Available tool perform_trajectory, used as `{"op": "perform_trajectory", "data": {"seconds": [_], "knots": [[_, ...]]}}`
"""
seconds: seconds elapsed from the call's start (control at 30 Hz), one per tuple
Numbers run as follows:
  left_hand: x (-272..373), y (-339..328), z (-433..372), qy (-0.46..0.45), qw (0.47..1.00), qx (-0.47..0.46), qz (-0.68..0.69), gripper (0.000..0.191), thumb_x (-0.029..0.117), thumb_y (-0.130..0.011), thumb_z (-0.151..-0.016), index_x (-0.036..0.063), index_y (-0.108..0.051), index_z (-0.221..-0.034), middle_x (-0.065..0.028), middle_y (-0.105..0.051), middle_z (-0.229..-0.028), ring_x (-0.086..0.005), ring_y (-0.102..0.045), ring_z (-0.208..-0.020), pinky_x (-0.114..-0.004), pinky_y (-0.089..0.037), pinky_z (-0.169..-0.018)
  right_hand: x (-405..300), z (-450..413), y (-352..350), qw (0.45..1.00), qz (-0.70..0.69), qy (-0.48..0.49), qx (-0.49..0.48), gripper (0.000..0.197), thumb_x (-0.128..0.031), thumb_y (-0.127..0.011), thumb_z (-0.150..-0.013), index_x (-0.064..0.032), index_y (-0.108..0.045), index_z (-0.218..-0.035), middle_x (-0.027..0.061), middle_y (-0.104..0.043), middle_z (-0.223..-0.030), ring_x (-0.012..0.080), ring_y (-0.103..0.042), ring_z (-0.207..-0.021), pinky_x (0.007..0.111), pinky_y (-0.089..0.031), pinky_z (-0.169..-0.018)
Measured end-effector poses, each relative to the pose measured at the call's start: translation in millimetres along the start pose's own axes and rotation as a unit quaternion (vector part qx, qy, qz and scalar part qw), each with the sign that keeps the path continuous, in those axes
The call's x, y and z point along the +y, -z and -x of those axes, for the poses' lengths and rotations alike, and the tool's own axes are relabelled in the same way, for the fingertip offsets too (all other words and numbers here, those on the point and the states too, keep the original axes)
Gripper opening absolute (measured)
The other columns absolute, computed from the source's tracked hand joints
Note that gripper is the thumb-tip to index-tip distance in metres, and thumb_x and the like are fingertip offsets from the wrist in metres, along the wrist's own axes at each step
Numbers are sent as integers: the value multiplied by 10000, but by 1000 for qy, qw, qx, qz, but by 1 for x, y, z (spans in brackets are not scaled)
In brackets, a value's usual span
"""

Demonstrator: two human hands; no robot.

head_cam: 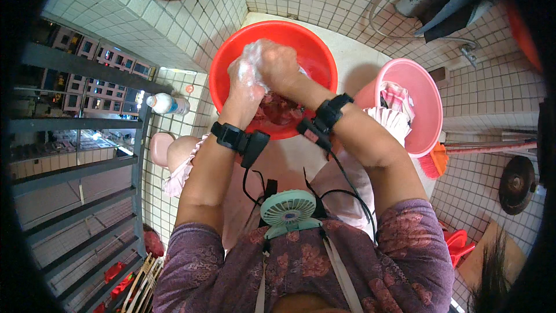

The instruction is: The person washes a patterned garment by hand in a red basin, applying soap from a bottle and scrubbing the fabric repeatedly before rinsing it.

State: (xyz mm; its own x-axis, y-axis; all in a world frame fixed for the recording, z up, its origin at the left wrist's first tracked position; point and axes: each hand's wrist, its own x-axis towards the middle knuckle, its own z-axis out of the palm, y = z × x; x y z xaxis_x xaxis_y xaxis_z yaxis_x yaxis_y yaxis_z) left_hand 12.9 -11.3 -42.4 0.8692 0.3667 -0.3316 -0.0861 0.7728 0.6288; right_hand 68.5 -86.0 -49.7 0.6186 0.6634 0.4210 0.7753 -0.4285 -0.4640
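A round red plastic basin [328,67] stands on the floor before me, with dark red wet cloth [278,111] in it. Over the basin my left hand [246,74] and my right hand [278,63] are pressed together, fingers curled and covered with white suds. Between them they grip some soapy cloth [262,79]; its shape is mostly hidden by foam and fingers. Right of the basin is a pink plastic bucket [428,108] holding a pink-and-white checked cloth [397,100] and a white pleated cloth [386,121].
A bottle [173,104] and a pink soap box [160,150] sit on the tiled ledge at left, beside the metal railing [139,174]. An orange broom [434,161] lies right of the bucket. A hose [378,26] and a tap [468,55] are at upper right. A small fan [289,208] hangs on my chest.
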Motion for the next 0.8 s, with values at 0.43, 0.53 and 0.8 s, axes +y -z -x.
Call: {"op": "perform_trajectory", "data": {"seconds": [0.43, 0.53, 0.8], "knots": [[24, 1, 7, 8, 1000, 23, 4, 278, 320, -549, -808, 80, -493, -681, -12, -483, -614, -131, -505, -531, -292, -442, -475, 38, -35, 18, 738, -575, -352, -4, 165, -149, -519, -799, -22, -522, -695, 75, -546, -641, 179, -488, -531, 349, -428, -500], [27, 10, 8, 14, 921, -121, -371, 189, 109, -572, -777, 9, -568, -937, -16, -581, -826, -105, -547, -709, -243, -453, -629, 36, -38, 32, 665, -658, -352, -23, 124, -139, -519, -810, -31, -520, -748, 14, -522, -648, 121, -495, -536, 285, -435, -463], [19, -26, 16, -28, 986, -91, -139, 194, 149, -522, -824, -21, -546, -912, -42, -560, -776, -115, -526, -658, -220, -433, -597, 68, -31, 23, 822, -488, -290, 51, 150, -144, -531, -793, -5, -524, -737, 59, -551, -674, 165, -521, -539, 303, -453, -487]]}}
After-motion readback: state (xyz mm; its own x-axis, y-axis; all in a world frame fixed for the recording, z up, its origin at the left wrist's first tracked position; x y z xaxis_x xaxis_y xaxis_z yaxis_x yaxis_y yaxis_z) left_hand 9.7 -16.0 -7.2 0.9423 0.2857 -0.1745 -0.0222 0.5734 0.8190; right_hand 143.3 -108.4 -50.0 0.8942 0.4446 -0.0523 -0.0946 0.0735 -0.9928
